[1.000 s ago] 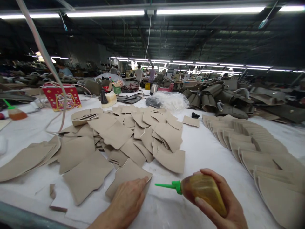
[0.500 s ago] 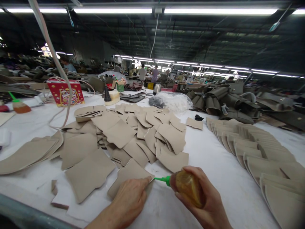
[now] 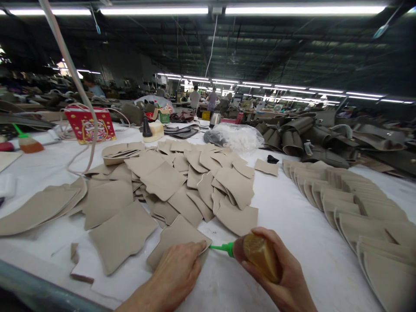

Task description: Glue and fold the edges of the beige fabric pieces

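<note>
Head view: green nozzle (image 3: 224,248) brought to the edge of a beige piece (image 3: 175,234)

By the extended fingers (image 3: 199,248) of the left hand (image 3: 175,268), the piece was held down near its right corner on the white worktop (image 3: 234,290); whether it was also pinched by the thumb could not be told. By the right hand (image 3: 284,271), closed round its body, a bottle of amber liquid (image 3: 260,255) was held tilted over.

A second earlier the tip had been held slightly apart; now it was set at the edge, beside the left fingertip. The edge was thus put within the bottle's reach, though no flow could be made out.

Just beyond, the work area was crowded by a loose pile of beige pieces (image 3: 195,186). To the right an overlapping row of pieces (image 3: 367,216) was laid out. Farther off, a plastic bag (image 3: 238,136) and a second bottle (image 3: 30,144) were seen, and a red box (image 3: 87,125) was partly crossed by a hanging cord (image 3: 76,82).
</note>
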### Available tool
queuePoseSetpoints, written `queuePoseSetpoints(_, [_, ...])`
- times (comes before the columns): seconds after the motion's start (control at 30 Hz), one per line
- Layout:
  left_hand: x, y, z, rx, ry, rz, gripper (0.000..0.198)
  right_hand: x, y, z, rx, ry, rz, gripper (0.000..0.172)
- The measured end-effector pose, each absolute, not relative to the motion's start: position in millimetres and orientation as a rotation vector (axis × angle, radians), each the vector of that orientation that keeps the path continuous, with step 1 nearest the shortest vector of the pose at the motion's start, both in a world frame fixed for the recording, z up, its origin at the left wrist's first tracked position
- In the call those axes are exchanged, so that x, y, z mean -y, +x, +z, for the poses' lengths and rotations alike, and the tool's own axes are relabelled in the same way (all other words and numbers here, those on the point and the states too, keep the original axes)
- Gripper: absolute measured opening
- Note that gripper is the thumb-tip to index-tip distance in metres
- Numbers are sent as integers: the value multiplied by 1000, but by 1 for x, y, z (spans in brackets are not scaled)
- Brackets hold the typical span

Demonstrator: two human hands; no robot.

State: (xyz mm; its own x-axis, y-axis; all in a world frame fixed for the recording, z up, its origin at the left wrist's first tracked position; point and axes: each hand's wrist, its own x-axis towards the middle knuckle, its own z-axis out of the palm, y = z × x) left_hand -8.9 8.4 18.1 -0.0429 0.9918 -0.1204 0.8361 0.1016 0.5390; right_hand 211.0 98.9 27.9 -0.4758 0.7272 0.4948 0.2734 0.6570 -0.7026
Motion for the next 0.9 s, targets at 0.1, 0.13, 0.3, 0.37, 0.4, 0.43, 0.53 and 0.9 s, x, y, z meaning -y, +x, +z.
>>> queuePoseSetpoints(0.1, [-8, -9, 18, -1932, 1791, 438, 47, -101, 212, 24, 2004, -837, 753, 40])
queuePoseSetpoints(0.13, [-8, -9, 18, -1932, 1794, 437, 46, -102, 213, 23, 1978, -868, 759, 40])
queuePoseSetpoints(0.3, [-5, -9, 16, -1947, 1819, 435, 45, -99, 215, 18, 1961, -916, 782, 42])
queuePoseSetpoints(0.37, [-5, -8, 16, -1959, 1822, 437, 46, -98, 215, 19, 1969, -918, 825, 43])
queuePoseSetpoints(0.4, [-5, -7, 17, -1967, 1823, 429, 47, -97, 215, 20, 1950, -931, 848, 43])
queuePoseSetpoints(0.43, [-5, -6, 17, -1973, 1824, 417, 47, -96, 214, 21, 1918, -952, 864, 43])
queuePoseSetpoints(0.53, [-5, -4, 19, -1977, 1828, 395, 46, -94, 211, 23, 1814, -1007, 857, 42])
queuePoseSetpoints(0.9, [-2, -6, 13, -1971, 1838, 406, 46, -85, 209, 17, 1743, -1043, 1030, 48])
